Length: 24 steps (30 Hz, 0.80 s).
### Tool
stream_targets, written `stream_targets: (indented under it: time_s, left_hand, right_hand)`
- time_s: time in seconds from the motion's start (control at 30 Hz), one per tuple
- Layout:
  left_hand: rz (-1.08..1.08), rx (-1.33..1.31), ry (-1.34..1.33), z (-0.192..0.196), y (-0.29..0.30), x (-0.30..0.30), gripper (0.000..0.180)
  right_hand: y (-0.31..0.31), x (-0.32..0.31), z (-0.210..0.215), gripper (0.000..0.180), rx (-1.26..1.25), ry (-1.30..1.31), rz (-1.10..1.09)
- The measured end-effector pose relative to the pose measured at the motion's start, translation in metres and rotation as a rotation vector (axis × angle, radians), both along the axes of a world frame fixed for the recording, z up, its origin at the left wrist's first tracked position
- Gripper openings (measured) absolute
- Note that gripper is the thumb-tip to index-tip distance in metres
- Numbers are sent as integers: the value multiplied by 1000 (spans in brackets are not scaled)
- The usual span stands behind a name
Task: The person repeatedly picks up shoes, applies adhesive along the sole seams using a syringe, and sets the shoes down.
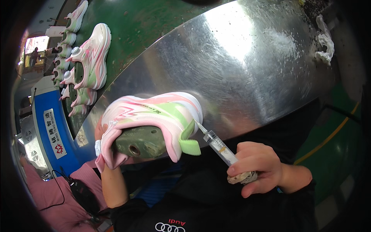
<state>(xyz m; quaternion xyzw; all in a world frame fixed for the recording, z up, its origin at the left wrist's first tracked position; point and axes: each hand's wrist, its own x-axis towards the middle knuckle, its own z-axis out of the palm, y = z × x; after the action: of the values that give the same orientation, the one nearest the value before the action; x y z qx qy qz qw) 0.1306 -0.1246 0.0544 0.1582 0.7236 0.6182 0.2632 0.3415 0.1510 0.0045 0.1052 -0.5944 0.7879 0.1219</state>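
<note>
A pink, white and green sneaker sits on a dark green shoe last, lying on its side over the edge of a shiny metal table. My left hand holds it from the toe side, mostly hidden behind the shoe. In my right hand is a plastic syringe with a crusted plunger end. Its needle tip touches the shoe's heel, just above the green pull tab.
A green conveyor belt runs past the table and carries a row of matching sneakers on lasts. A crumpled white rag lies at the table's far right. A blue machine panel stands at left, with a person in pink below it.
</note>
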Motion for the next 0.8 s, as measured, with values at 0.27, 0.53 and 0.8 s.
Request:
stream_targets:
  time_s: [0.27, 0.53, 0.8]
  left_hand:
    - [64, -86, 174, -9, -39, 33, 62]
    - [349, -48, -208, 2, -36, 78, 66]
    - [290, 276, -801, -7, -34, 120, 74]
  right_hand:
    - [-9, -6, 5, 36, 52, -13, -14]
    - [-14, -2, 13, 35, 69, -22, -8]
    - [-16, 2, 26, 35, 92, -62, -20]
